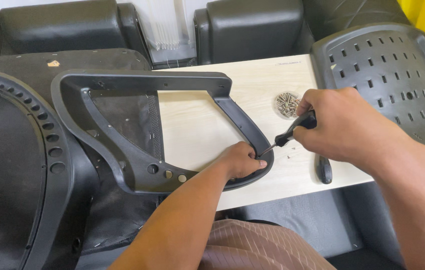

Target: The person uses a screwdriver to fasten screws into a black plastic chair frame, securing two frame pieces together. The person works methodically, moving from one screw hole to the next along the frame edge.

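Pale tabletop, clear dish of screws, left hand fingers clamped on frame, right hand gripping screwdriver

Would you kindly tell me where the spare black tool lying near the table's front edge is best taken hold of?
Grip the spare tool across its rounded handle, coming from above. It lies flat on the table, lengthwise toward the front edge, clear of the right hand, with bare wood on both sides.
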